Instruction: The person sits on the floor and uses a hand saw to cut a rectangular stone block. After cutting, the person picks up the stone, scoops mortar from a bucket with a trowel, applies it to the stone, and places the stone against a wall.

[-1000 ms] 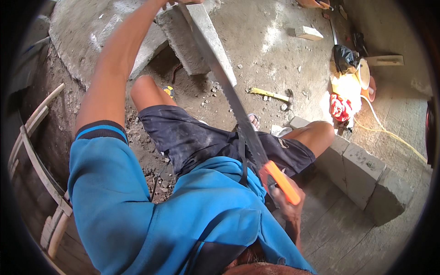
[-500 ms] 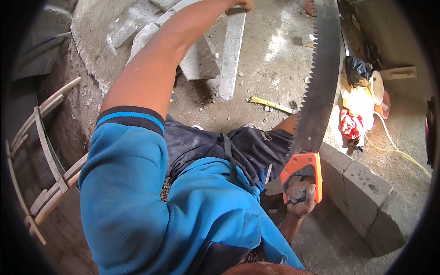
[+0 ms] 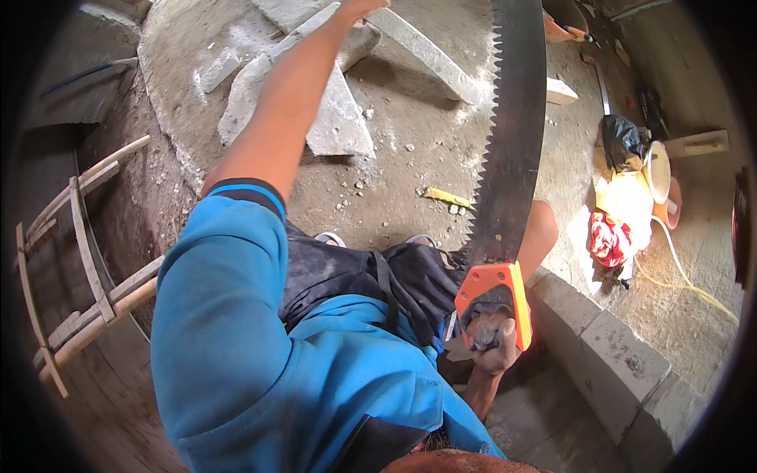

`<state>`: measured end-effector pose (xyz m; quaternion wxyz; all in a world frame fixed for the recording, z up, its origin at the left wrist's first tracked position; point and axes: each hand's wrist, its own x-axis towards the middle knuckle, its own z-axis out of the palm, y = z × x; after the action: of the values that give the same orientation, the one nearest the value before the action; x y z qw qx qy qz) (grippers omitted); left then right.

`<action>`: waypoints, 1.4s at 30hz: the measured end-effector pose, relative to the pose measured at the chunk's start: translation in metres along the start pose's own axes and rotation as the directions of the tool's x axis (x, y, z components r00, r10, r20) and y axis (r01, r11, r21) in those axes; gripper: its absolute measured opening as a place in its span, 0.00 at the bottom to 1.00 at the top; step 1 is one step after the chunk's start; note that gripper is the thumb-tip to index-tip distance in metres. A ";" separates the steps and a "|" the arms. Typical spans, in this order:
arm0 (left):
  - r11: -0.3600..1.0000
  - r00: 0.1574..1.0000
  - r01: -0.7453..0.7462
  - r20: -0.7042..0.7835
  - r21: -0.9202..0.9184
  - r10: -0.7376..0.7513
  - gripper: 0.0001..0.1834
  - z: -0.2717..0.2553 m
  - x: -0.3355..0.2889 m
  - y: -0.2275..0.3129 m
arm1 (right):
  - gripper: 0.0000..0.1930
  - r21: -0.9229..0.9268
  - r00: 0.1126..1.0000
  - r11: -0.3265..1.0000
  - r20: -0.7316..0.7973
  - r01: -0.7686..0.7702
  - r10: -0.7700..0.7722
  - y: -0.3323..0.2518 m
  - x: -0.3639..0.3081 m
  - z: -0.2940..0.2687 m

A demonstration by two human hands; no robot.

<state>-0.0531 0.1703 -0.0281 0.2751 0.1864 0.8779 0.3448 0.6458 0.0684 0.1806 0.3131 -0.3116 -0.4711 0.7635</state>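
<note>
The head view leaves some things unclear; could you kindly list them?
Head view, left hand: partly cut off by the top edge, so whether it grips the grey slab is unclear.
Head view, saw blade: its tip lies beyond the top edge.
Head view, yellow handle: its right end is hidden behind the saw blade.
Head view, right hand: fingers are partly hidden by the orange saw handle.

A dusty floor spreads between a wooden ladder-like frame at left and bright light at right.
</note>
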 end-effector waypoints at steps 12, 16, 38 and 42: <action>0.998 0.966 0.065 -0.252 0.027 -0.056 0.55 -0.106 -0.092 -0.214 | 0.23 -0.572 0.996 0.816 -0.008 -0.081 0.093 0.012 0.051 0.066; 0.995 0.921 0.041 -0.383 -0.096 -0.075 0.60 -0.080 -0.100 -0.215 | 0.22 -0.689 0.976 0.723 0.186 0.045 0.116 0.058 0.089 0.114; 0.951 0.664 0.232 -0.681 -0.205 -0.309 0.50 -0.028 -0.160 -0.131 | 0.24 -0.813 0.936 0.582 0.198 -0.009 0.292 0.114 0.072 0.162; 0.951 0.657 0.252 -0.689 -0.180 -0.305 0.50 -0.027 -0.161 -0.127 | 0.24 -0.820 0.878 0.548 0.131 -0.165 0.461 0.107 0.080 0.166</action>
<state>0.0382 -0.0143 -0.0440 -0.0283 -0.1068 0.9211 0.3733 0.4496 0.0041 0.1280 -0.0842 -0.3636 -0.7388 0.5612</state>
